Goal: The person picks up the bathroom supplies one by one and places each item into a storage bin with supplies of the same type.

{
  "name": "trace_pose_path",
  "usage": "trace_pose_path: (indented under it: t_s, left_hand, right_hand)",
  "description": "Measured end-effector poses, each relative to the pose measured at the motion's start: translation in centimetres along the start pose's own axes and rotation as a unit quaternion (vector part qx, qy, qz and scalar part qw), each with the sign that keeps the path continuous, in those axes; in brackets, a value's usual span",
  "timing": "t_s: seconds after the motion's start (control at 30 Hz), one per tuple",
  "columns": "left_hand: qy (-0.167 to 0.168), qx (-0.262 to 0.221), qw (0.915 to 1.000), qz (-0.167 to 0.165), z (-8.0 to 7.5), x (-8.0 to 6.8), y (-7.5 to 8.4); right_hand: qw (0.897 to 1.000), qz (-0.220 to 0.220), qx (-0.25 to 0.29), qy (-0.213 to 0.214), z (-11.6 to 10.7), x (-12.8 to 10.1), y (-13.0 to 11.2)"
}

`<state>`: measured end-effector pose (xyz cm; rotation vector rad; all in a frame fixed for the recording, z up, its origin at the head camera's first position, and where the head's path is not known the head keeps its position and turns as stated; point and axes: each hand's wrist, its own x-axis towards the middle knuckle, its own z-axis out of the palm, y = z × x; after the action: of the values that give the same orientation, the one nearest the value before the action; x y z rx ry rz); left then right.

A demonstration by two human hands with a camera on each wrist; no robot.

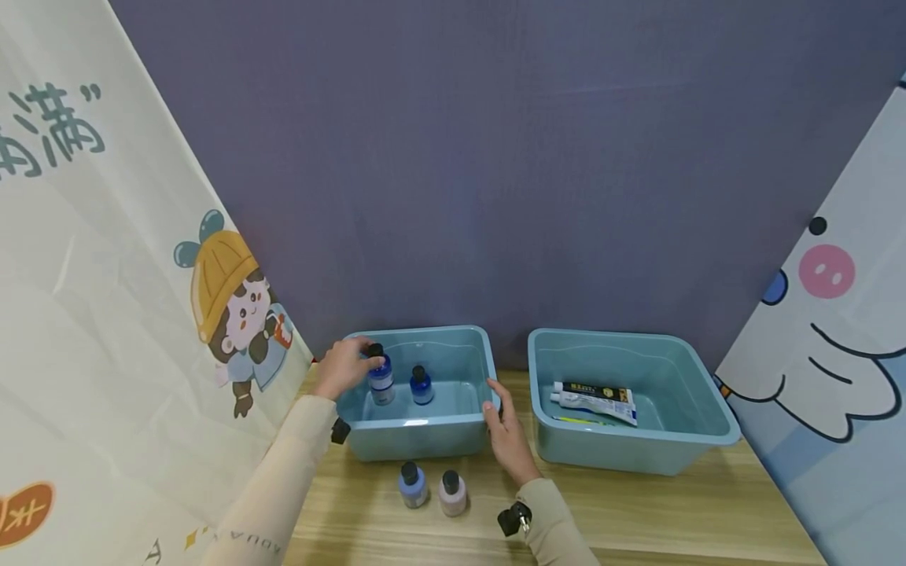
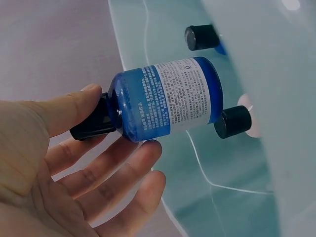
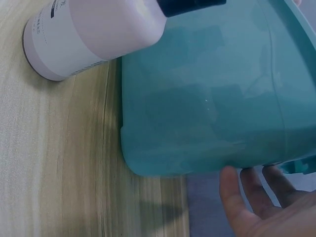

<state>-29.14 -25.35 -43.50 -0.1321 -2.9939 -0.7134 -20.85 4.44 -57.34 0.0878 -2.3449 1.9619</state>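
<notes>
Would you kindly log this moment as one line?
left hand: holds blue bottle in left bin | right hand: on bin corner

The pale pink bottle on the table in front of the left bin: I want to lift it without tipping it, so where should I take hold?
Take the pale pink bottle from above, fingers around its body just under the black cap: it stands upright, and the blue bottle crowds its left.

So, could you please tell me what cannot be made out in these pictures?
- Label print on the blue bottle: too small and blurred, left wrist view.
- Right hand fingertips: hidden behind the left bin corner, head view.
- Pink bottle: cap cut off by the top edge, right wrist view.
- Tube lettering: too small, head view.
</notes>
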Motion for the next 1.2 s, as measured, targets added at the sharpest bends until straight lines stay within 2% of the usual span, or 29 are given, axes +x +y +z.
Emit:
trace_pose_path:
  t_s: [0.5,0.67,1.2]
  left_hand:
    - [-0.036,0.056,0.9978,0.005,-0.3,1.3,0.5]
    - [-0.048,0.057,0.9972,-0.006,-0.3,1.6,0.6]
    - [-0.056,0.103,0.9930,-0.005,0.9,2.8,1.1]
  right_hand:
    - [1.000,-0.021,-0.008,0.012,-0.1,0.1,0.5]
    - [1.000,-0.026,0.000,0.009,0.0,0.1,0.5]
    - [1.000,-0.028,-0.003,0.010,0.1,0.1,0.8]
